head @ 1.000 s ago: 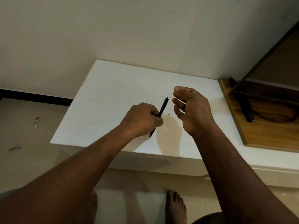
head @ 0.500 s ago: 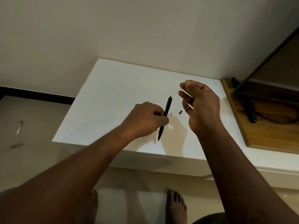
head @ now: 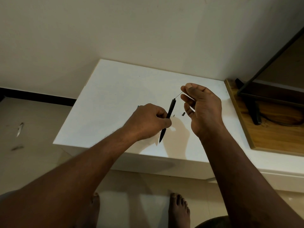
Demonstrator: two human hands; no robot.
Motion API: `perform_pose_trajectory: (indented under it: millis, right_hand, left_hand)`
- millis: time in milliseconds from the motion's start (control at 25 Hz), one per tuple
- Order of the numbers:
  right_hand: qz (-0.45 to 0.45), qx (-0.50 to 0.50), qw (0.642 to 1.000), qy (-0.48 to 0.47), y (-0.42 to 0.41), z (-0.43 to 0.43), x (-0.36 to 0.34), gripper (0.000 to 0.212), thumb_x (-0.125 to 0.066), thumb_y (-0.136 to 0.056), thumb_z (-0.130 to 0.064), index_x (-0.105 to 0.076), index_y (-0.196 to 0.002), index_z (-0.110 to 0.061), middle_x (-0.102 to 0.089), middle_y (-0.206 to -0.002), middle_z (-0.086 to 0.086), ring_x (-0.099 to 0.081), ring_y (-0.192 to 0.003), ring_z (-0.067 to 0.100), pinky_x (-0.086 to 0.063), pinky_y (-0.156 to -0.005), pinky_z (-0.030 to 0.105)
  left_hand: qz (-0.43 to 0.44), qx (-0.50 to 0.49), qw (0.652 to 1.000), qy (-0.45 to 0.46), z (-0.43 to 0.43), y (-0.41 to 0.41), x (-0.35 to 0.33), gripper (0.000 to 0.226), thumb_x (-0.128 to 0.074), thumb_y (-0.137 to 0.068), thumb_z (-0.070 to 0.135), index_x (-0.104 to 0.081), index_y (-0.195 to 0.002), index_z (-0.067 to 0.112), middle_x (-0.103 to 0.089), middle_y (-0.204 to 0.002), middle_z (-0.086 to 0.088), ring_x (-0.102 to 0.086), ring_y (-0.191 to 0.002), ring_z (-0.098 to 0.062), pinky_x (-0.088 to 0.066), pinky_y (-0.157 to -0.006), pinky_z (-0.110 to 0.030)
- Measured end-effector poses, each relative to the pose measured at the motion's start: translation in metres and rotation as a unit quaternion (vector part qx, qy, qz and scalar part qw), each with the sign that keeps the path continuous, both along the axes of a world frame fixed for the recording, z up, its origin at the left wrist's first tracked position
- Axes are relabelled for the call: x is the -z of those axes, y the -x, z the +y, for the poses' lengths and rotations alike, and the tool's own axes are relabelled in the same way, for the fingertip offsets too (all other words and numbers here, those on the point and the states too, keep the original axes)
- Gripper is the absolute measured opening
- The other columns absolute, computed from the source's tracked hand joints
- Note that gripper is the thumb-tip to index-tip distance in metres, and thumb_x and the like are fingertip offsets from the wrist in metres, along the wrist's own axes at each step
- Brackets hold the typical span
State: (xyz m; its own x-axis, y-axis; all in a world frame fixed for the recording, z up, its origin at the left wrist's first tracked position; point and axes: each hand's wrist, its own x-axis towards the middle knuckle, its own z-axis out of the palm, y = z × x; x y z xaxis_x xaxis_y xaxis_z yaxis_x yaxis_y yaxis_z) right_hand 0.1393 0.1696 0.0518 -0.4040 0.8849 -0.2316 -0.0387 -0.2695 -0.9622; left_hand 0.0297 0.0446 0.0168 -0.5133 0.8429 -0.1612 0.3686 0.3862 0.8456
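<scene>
My left hand (head: 148, 121) grips a slim black pen (head: 171, 109) around its middle, tilted, tip pointing down toward the white tabletop (head: 115, 99). My right hand (head: 202, 106) pinches a thin wire-like lead (head: 178, 94) between thumb and forefinger. The thin piece runs down to the pen's upper end. Two tiny parts lie on the tabletop between my hands: a small black cap (head: 183, 114) and a small grey piece (head: 173, 115).
The white tabletop butts against a cream wall. To the right sits a wooden board (head: 271, 139) with a black stand (head: 254, 112) and cable. Below are a tiled floor, my bare feet (head: 178, 209) and a small object on the floor (head: 19, 129) at left.
My right hand has risen and now pinches a thin lead meeting the pen's top end. Two tiny parts have come into view on the tabletop. My left hand keeps hold of the pen.
</scene>
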Motion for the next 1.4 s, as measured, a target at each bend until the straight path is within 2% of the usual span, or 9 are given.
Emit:
perform_pose_trajectory:
  millis: [280,440,1000,1400]
  right_hand:
    - [-0.006,0.003,1.0,-0.006,-0.0007,0.0002,-0.0009,0.003,-0.076,-0.096,-0.022,-0.077,-0.095,-0.024,-0.085,-0.098,-0.006,-0.078,-0.095,0.011,-0.052,-0.082,0.03]
    - [-0.006,0.005,1.0,-0.004,-0.0008,0.0006,0.0,0.002,-0.077,-0.095,-0.023,-0.077,-0.094,-0.024,-0.085,-0.099,-0.006,-0.078,-0.095,0.011,-0.052,-0.082,0.03]
    - [-0.01,-0.004,1.0,-0.009,-0.0001,0.0021,0.0018,0.002,-0.077,-0.095,-0.024,-0.077,-0.094,-0.024,-0.085,-0.1,-0.006,-0.078,-0.093,0.01,-0.052,-0.081,0.03]
    - [-0.041,-0.041,0.997,-0.06,-0.001,-0.0023,-0.0016,0.003,-0.076,-0.095,-0.024,-0.077,-0.093,-0.026,-0.084,-0.099,-0.007,-0.076,-0.093,0.01,-0.05,-0.082,0.03]
  left_hand:
    - [0.012,0.0,1.0,-0.002,0.0003,0.0003,0.0023,0.01,-0.075,-0.087,0.034,-0.08,-0.087,0.025,-0.077,-0.079,0.006,-0.073,-0.074,-0.012,-0.06,-0.074,-0.035]
    - [0.015,0.004,1.0,0.001,0.0011,0.0004,0.003,0.01,-0.076,-0.087,0.034,-0.08,-0.086,0.024,-0.076,-0.075,0.007,-0.071,-0.071,-0.009,-0.052,-0.067,-0.027]
    - [0.026,0.005,1.0,0.006,-0.0009,0.0018,0.0012,0.012,-0.074,-0.086,0.034,-0.079,-0.082,0.024,-0.077,-0.076,0.005,-0.074,-0.074,-0.014,-0.059,-0.073,-0.037]
    - [0.033,0.002,0.999,-0.004,0.0004,0.0031,0.0023,0.011,-0.075,-0.087,0.034,-0.08,-0.088,0.026,-0.076,-0.075,0.01,-0.071,-0.07,-0.007,-0.056,-0.068,-0.029]
